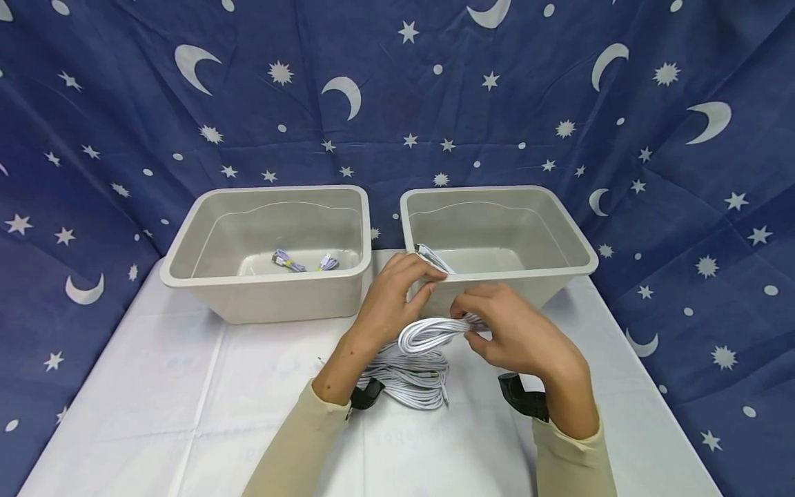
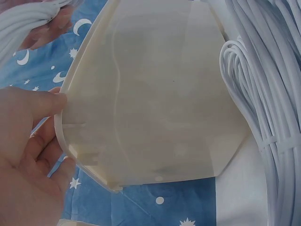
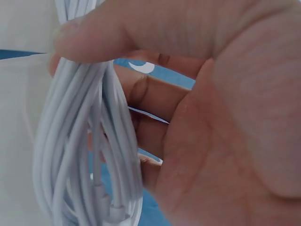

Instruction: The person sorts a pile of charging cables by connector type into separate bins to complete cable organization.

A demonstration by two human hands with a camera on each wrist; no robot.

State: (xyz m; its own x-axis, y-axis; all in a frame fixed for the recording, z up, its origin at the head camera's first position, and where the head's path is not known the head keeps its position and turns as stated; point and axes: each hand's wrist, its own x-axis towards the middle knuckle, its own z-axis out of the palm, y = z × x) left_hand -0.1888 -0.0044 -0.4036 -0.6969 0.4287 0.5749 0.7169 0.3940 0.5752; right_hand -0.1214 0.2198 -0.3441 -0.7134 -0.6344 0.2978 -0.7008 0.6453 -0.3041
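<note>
My right hand (image 1: 522, 335) pinches a coiled white cable (image 1: 431, 335) between thumb and fingers, just in front of the right bin (image 1: 497, 279). In the right wrist view, the thumb (image 3: 89, 40) presses across the bundled strands, and the looped end hangs down. My left hand (image 1: 397, 293) grips that bin's rim at its near left corner; the left wrist view has the thumb (image 2: 49, 103) on the rim. Just beyond the left fingers, a white cable bundle (image 1: 435, 259) lies inside the right bin, partly hidden by the rim. Below the held coil, a pile of white cables (image 1: 410, 379) rests on the table.
To the left stands another beige bin (image 1: 267, 300) with two small tied cables (image 1: 288, 261) inside. A white cloth (image 1: 248, 386) covers the table. Behind the bins hangs a blue curtain (image 1: 385, 117) with moons and stars. Black wrist mounts (image 1: 524, 399) sit under both wrists.
</note>
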